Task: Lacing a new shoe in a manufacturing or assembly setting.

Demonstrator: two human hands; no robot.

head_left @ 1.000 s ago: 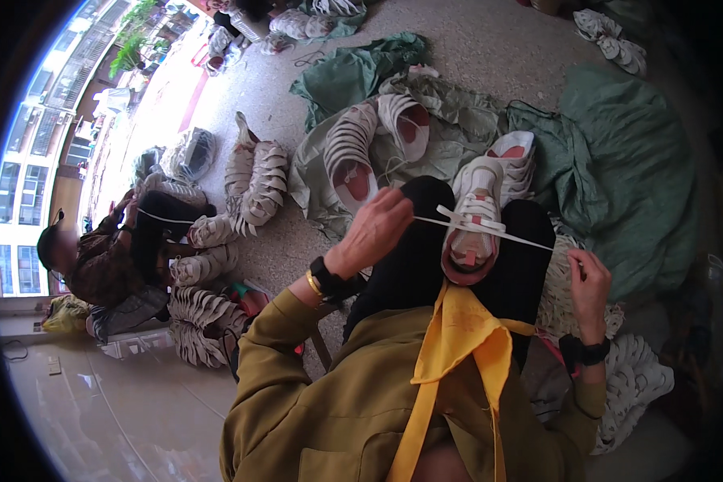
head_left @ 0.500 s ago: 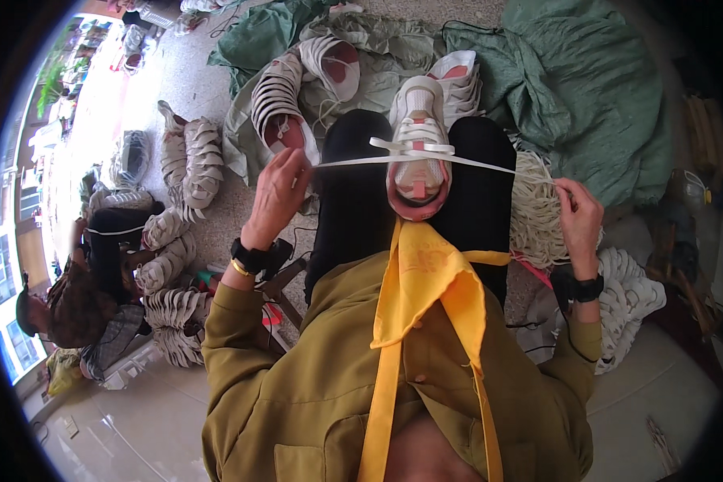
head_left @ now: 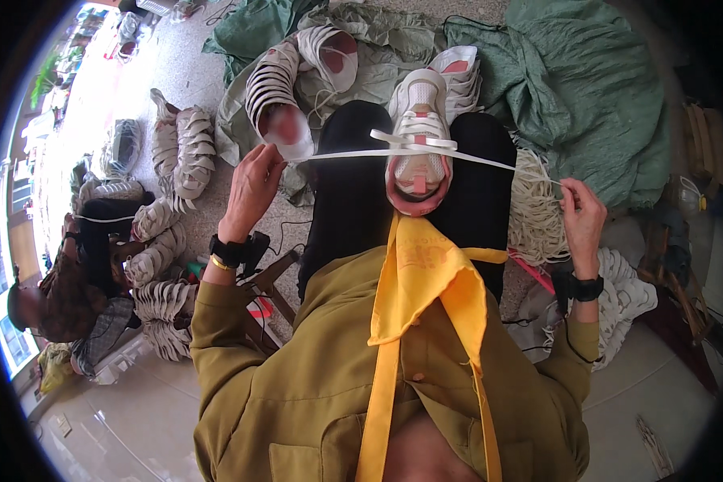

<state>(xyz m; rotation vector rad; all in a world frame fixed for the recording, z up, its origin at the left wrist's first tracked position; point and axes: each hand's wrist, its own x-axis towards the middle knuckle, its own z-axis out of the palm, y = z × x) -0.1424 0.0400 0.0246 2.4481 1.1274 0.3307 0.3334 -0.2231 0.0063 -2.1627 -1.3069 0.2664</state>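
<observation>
The shoe [head_left: 420,169], pale with pink parts, sat between the person's dark-clad legs [head_left: 348,201], its toe pointing away and its collar toward the body. The left hand [head_left: 255,189] had its fingers [head_left: 275,156] pinched on one end of the white lace [head_left: 341,153], out beside the left leg, and the right hand [head_left: 582,217] gripped the other end between thumb and finger, just past the right leg. The lace ran nearly straight from hand to hand across the shoe, with short loops or ends over the tongue; how they crossed was hard to make out. A black band [head_left: 233,251] was on the left wrist, and a yellow apron [head_left: 418,265] hung over the olive shirt [head_left: 321,337]. Beside the right leg lay a heap of laces [head_left: 534,213], with white uppers [head_left: 618,309] past the right wrist. Beyond the left knee stood a curved stack of nested uppers [head_left: 269,88], and green sacking [head_left: 594,104] lay at the upper right. At the far left sat a co-worker [head_left: 72,297], near more uppers on the floor, apparently with a white strip stretched out
</observation>
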